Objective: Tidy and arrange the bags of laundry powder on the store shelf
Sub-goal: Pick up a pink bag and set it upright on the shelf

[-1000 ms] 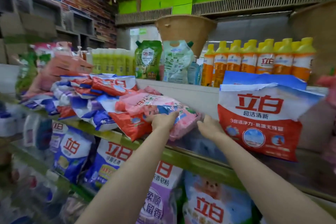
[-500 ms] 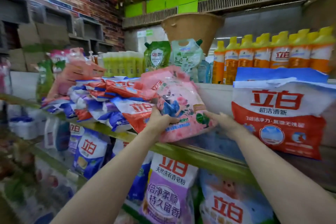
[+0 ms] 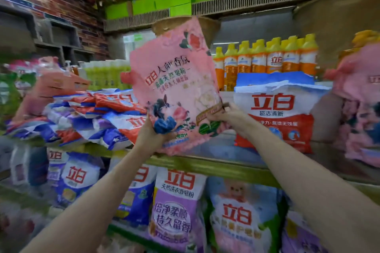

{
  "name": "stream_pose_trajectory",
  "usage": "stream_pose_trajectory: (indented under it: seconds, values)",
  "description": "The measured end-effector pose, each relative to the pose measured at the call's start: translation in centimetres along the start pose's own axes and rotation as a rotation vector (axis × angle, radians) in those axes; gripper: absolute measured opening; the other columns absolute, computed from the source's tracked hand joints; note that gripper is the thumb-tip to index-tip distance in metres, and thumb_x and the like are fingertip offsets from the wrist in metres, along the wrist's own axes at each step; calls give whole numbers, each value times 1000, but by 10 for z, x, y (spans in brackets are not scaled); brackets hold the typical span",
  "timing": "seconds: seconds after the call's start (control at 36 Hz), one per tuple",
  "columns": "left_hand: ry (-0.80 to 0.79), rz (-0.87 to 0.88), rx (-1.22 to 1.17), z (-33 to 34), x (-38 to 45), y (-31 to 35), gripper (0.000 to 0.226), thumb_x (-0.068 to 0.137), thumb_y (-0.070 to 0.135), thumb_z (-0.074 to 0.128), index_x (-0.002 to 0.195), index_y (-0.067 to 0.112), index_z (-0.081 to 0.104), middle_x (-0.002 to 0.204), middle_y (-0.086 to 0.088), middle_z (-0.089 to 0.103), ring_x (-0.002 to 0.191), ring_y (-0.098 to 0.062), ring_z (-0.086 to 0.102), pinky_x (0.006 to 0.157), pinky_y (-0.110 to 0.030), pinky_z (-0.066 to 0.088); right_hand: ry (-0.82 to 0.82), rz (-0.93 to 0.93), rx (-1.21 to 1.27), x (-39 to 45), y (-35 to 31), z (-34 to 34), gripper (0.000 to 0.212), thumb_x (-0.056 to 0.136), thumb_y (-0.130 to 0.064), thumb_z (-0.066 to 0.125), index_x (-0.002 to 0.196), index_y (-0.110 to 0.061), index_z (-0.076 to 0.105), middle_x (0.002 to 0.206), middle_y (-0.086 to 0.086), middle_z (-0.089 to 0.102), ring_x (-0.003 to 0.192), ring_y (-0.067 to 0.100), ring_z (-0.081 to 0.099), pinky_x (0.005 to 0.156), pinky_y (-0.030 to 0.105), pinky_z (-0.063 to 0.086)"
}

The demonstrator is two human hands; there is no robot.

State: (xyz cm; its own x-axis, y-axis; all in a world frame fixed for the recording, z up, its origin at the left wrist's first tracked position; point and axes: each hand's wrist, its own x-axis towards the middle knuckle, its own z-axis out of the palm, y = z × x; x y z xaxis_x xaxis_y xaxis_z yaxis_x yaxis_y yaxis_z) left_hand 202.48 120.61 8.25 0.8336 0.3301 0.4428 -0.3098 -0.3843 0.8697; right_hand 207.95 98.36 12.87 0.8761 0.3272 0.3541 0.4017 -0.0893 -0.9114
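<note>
Head view. Pink plastic laundry-powder bag with rose print [image 3: 174, 92] stands nearly upright, tilted slightly toward 11 o'clock, its bottom edge just above the green-edged shelf [image 3: 216, 167]. Left hand [image 3: 153, 133] clamped on the bag's lower left corner; right hand [image 3: 228, 116] pinches the lower right edge. Hands apart, bag between them. At 9 o'clock of the bag: slumped pile of red, white and blue powder bags [image 3: 92, 117], lying flat. At 3 o'clock: white-and-red powder bag [image 3: 275, 115] standing upright. Behind it, row of orange bottles with yellow caps [image 3: 265, 59]. Lower shelf: purple-and-white powder bag [image 3: 176, 209], upright. Edges of frame blurred.
</note>
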Motion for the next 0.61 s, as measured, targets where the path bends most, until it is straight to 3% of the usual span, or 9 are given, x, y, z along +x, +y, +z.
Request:
stream_pose_trajectory:
  seconds: [0.11, 0.17, 0.22, 0.33, 0.36, 0.44, 0.5, 0.58, 0.61]
  values:
    - [38, 7, 56, 6, -17, 16, 69, 60, 24, 88, 113, -4, 54, 104, -10, 67, 99, -26, 64, 83, -36, 52, 31, -56, -19, -19, -16, -18, 33, 73, 2, 75, 84, -17, 51, 85, 2, 62, 88, 23, 64, 89, 46, 53]
    - [42, 38, 79, 14, -25, 30, 79, 55, 39, 87, 113, -6, 56, 102, -13, 68, 94, -27, 65, 73, -31, 53, 52, -73, 2, -30, -25, -33, 33, 74, 2, 75, 89, -13, 49, 83, 1, 60, 76, 13, 62, 77, 34, 57]
    - [46, 52, 41, 28, -39, 50, 72, 64, 25, 85, 117, -12, 52, 100, -13, 66, 86, -23, 64, 61, -16, 52, 61, -87, 25, -42, -34, -53, 43, 72, -1, 77, 99, -11, 46, 89, 2, 61, 78, 10, 61, 62, 22, 56]
    - [3, 85, -40, 73, -68, 87, 39, 75, -6, 71, 109, -15, 53, 98, -15, 60, 67, -3, 66, 46, -5, 42, 139, -92, -28, -72, -42, -108, 55, 67, -4, 81, 106, -10, 43, 96, 6, 63, 80, 13, 64, 65, 27, 57]
    - [-6, 95, -59, 87, -75, 95, 41, 76, -12, 68, 112, -17, 51, 99, -16, 58, 67, -3, 66, 49, -6, 47, 162, -102, -42, -84, -44, -121, 53, 66, -4, 81, 105, -8, 45, 93, 5, 64, 74, 9, 65, 63, 25, 57]
    - [-55, 138, -103, 131, -101, 120, 56, 73, -5, 73, 123, -10, 48, 113, -17, 60, 102, -26, 62, 73, -18, 53, 210, -117, -37, -121, -42, -169, 49, 67, 2, 79, 108, 5, 51, 81, 2, 71, 66, 3, 66, 65, 24, 59]
    - [-98, 160, -89, 162, -118, 133, 59, 74, 0, 75, 127, 0, 49, 109, -7, 60, 101, -18, 59, 73, -19, 47, 194, -77, -36, -151, -40, -203, 45, 73, 5, 73, 112, 6, 50, 73, -4, 72, 62, -1, 67, 64, 22, 58]
    - [-168, 171, -62, 206, -140, 153, 64, 77, 2, 73, 133, 5, 43, 123, -14, 58, 106, -26, 60, 70, -22, 46, 245, -27, -133, -195, -38, -251, 65, 67, -9, 82, 123, -4, 48, 95, 4, 71, 77, 15, 70, 69, 34, 60]
    - [-186, 179, -52, 219, -147, 161, 66, 77, 3, 73, 134, 5, 42, 126, -16, 57, 111, -30, 59, 74, -26, 46, 274, -8, -166, -209, -35, -265, 66, 66, -13, 83, 122, -8, 48, 95, 6, 70, 70, 15, 70, 62, 33, 60]
